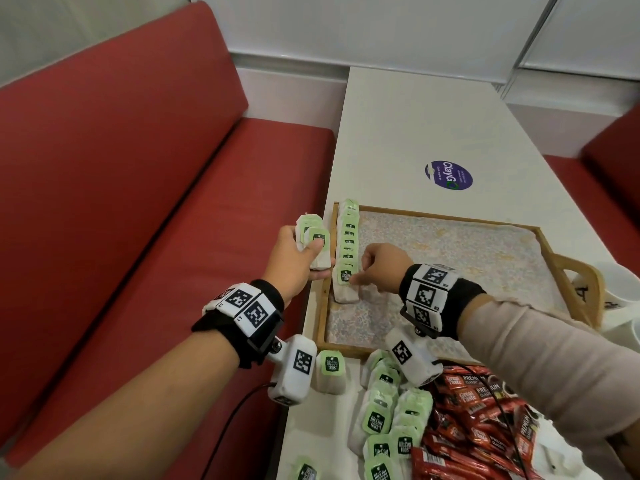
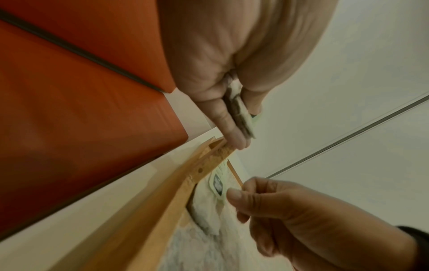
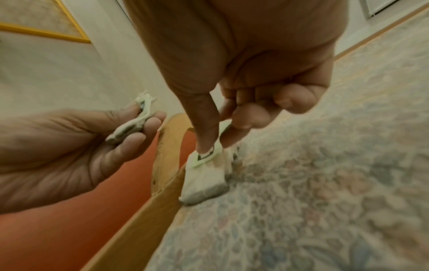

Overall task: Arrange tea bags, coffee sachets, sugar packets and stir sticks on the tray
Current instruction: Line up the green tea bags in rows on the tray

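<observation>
A wooden tray (image 1: 433,213) with a flowered liner lies on the white table. A row of green-labelled tea bags (image 1: 348,237) runs along its left rim. My right hand (image 1: 360,277) pinches the green tag of the nearest tea bag (image 1: 344,284) in that row; the right wrist view shows thumb and fingers on the tea bag (image 3: 205,176). My left hand (image 1: 304,251) hovers just outside the tray's left rim and grips a small stack of tea bags (image 1: 313,239), also seen edge-on as tea bags (image 2: 241,113) between its fingers.
Loose tea bags (image 1: 384,414) and red coffee sachets (image 1: 481,420) are heaped on the table in front of the tray. White mugs (image 1: 620,299) stand past the tray's right handle. A red bench (image 1: 138,202) lies left of the table, and a round sticker (image 1: 448,174) behind the tray.
</observation>
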`<state>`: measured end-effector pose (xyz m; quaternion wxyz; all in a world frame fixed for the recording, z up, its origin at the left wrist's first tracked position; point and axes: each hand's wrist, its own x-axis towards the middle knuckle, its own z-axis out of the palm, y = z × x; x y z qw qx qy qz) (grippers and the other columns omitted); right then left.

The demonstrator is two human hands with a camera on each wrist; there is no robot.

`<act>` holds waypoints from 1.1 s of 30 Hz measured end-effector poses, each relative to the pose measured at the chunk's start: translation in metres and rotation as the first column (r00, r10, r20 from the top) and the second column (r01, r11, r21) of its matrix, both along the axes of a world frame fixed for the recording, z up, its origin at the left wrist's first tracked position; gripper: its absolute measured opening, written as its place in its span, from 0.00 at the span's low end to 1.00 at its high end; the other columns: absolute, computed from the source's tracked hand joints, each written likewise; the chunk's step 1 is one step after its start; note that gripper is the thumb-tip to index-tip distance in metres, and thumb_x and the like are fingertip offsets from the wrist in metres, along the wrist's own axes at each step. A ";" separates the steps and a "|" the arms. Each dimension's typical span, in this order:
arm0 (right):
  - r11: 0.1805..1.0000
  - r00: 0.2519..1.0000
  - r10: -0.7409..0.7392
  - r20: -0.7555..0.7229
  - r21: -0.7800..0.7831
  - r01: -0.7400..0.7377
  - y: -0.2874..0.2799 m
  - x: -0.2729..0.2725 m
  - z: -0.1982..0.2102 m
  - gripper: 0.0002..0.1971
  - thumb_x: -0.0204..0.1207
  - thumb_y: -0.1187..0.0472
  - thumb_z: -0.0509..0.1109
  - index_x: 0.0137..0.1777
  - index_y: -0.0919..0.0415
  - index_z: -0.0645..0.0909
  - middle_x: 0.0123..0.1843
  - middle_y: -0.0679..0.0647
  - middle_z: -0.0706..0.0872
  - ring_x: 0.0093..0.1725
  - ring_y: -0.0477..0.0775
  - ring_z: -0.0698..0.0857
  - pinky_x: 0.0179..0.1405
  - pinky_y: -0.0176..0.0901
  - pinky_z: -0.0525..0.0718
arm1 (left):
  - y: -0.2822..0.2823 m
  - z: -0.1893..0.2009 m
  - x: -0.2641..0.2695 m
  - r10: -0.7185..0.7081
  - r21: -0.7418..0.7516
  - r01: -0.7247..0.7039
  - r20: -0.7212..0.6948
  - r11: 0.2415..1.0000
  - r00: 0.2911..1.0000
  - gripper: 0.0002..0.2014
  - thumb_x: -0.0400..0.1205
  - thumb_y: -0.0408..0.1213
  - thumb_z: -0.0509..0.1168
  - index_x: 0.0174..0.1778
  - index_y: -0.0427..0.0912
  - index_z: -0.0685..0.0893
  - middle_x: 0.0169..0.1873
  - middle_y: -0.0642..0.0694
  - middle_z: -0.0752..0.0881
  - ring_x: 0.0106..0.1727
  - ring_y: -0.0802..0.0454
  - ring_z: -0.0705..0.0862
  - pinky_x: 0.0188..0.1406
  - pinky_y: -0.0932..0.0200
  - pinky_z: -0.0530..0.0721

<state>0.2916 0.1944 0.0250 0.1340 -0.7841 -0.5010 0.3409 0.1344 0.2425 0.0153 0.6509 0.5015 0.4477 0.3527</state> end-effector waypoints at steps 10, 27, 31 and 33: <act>0.977 0.977 0.213 0.023 -0.016 -0.213 -0.002 -0.008 -0.003 0.15 0.65 0.59 0.82 0.52 0.48 0.89 0.34 0.40 0.80 0.35 0.40 0.79 0.39 0.34 0.75 | -0.002 0.000 -0.001 -0.003 -0.009 0.003 -0.003 1.000 1.000 0.09 0.86 0.32 0.58 0.61 0.40 0.67 0.60 0.36 0.81 0.40 0.50 0.90 0.34 0.55 0.90; 0.938 0.964 0.051 -0.262 0.343 0.044 -0.013 -0.017 0.026 0.09 0.76 0.57 0.73 0.37 0.59 0.80 0.31 0.51 0.84 0.23 0.42 0.78 0.25 0.33 0.78 | -0.018 0.014 -0.001 -0.106 0.053 0.105 0.022 0.993 0.994 0.14 0.84 0.26 0.59 0.65 0.41 0.74 0.60 0.39 0.84 0.54 0.46 0.87 0.45 0.54 0.89; 0.942 0.942 0.043 -0.334 0.328 0.073 -0.019 -0.016 0.024 0.07 0.76 0.61 0.73 0.39 0.63 0.82 0.35 0.57 0.85 0.24 0.48 0.79 0.29 0.41 0.80 | -0.022 0.015 -0.002 -0.080 0.065 0.078 0.021 0.995 0.997 0.10 0.85 0.29 0.59 0.62 0.40 0.76 0.59 0.38 0.85 0.53 0.44 0.87 0.43 0.53 0.90; 0.945 0.941 0.024 -0.336 0.314 0.088 -0.022 -0.013 0.023 0.09 0.76 0.62 0.72 0.36 0.59 0.80 0.35 0.56 0.85 0.22 0.46 0.78 0.25 0.34 0.77 | -0.022 0.015 -0.003 -0.040 0.054 0.039 0.016 0.998 0.999 0.08 0.87 0.30 0.57 0.60 0.41 0.76 0.59 0.36 0.84 0.55 0.41 0.87 0.46 0.50 0.89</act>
